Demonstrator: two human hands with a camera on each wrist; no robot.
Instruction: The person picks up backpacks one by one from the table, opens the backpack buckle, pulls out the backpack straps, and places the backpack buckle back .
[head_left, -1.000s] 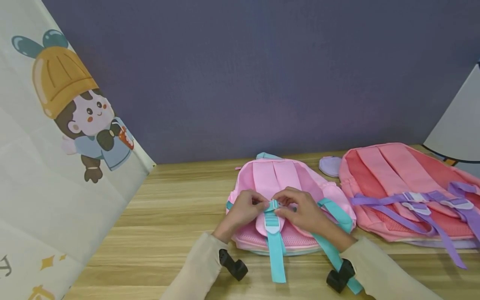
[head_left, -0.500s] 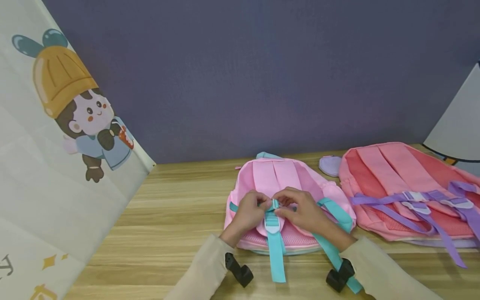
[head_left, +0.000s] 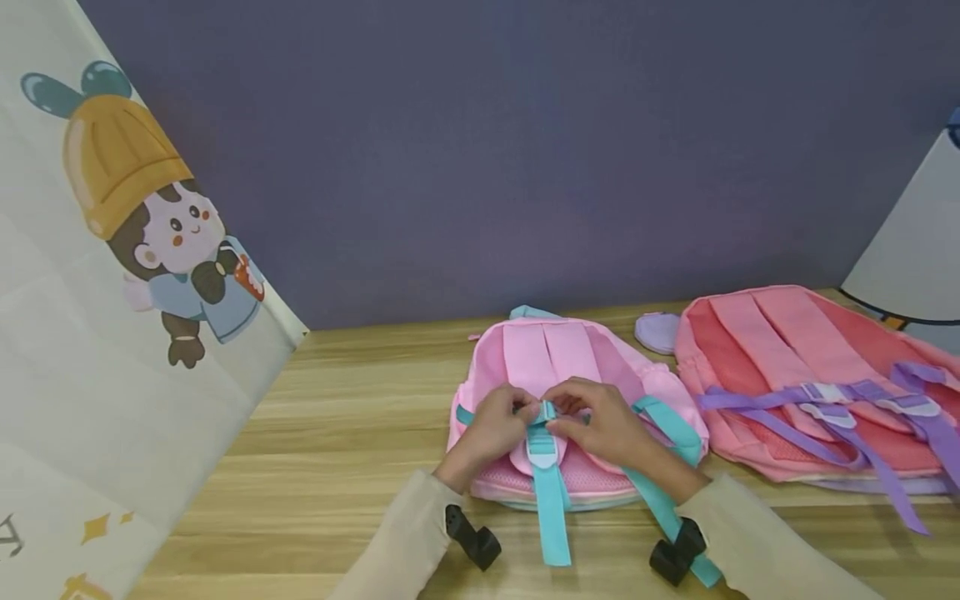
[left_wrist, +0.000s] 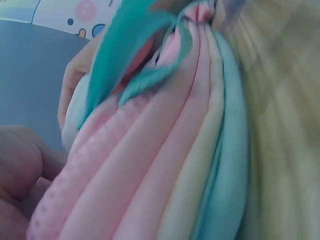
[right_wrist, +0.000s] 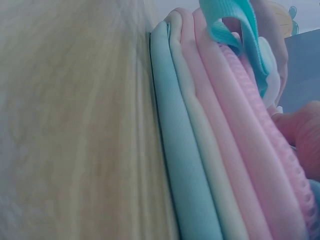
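Observation:
A small pink backpack (head_left: 570, 350) lies on the table with its shoulder straps facing up. Over its middle, both hands meet at a light teal buckle (head_left: 548, 410) on a teal webbing strap. My left hand (head_left: 498, 425) pinches the buckle's left side between thumb and fingertips. From the other side my right hand (head_left: 600, 417) pinches its right end. Just below them a white strap adjuster (head_left: 542, 454) shows, with a loose teal strap end (head_left: 552, 517) hanging over the bag's front edge. In both wrist views the bag's layered side hides most of the fingers.
A larger coral backpack (head_left: 787, 375) with purple straps (head_left: 877, 458) lies close on the right. Between the bags at the back is a small lilac pouch (head_left: 657, 332). The wood-grain table (head_left: 337, 442) ends at a dark wall, with a printed white sheet (head_left: 75, 400) at the left.
My left hand shifted slightly right and closer to the buckle during the first half second. The right hand has stayed nearly still, and both keep their hold.

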